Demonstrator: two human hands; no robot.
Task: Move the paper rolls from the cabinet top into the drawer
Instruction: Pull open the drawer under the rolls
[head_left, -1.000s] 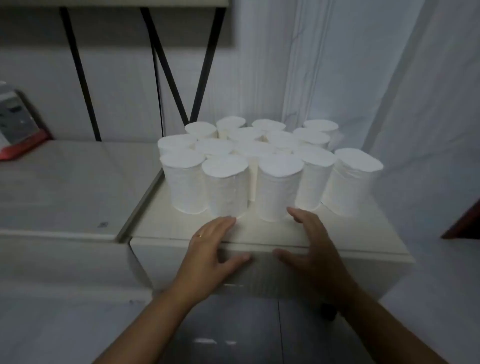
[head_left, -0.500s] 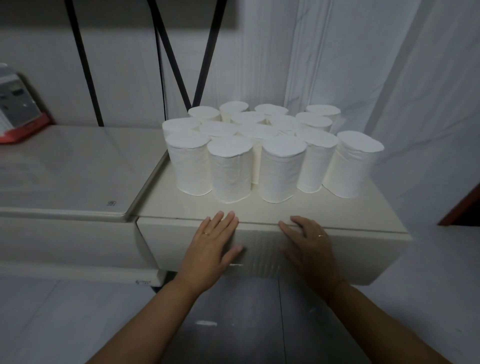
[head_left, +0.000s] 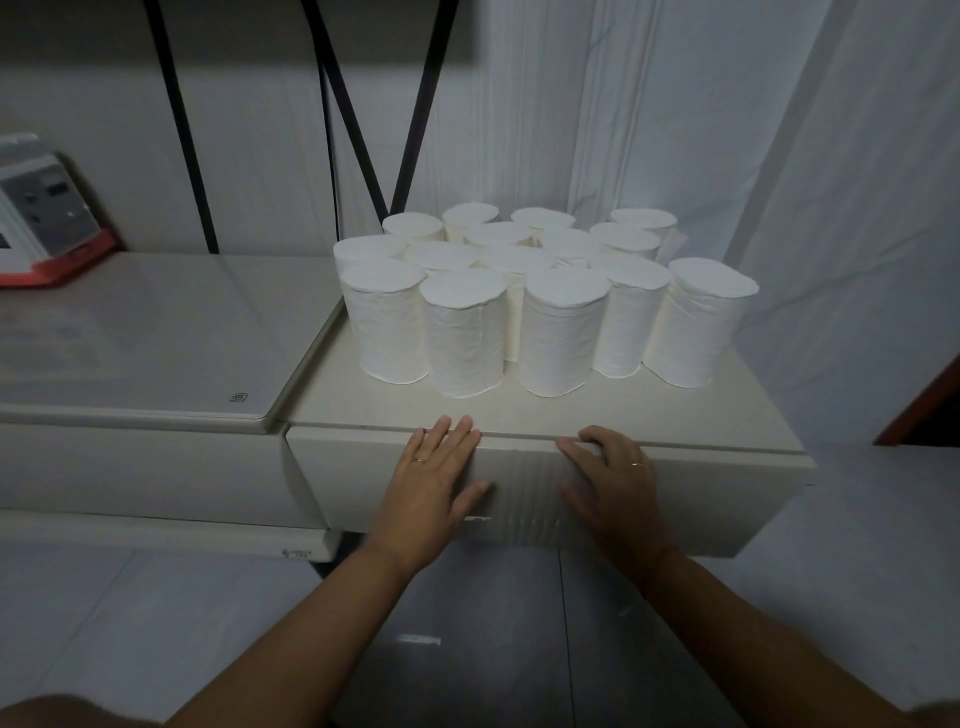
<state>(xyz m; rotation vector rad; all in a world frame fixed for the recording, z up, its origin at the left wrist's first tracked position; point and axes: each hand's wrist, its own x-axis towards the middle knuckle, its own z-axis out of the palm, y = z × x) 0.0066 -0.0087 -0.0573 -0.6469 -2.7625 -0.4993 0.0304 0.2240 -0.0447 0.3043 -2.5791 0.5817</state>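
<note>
Paper rolls (head_left: 519, 291): all upright on cabinet top (head_left: 675, 410). Drawer (head_left: 717, 499): shut. Our hands have slid down onto its front: left hand (head_left: 434, 478) flat, fingers straight; right hand (head_left: 610, 480) hooking its upper edge. Opening comes next.

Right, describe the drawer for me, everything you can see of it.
The drawer is cream, smooth and matte, with fine vertical ribs across the middle of its front. It looks shut, with a thin seam under the cabinet top. The left hand lies flat on the front, fingers straight; the right hand bends its fingers at the top edge.
</note>
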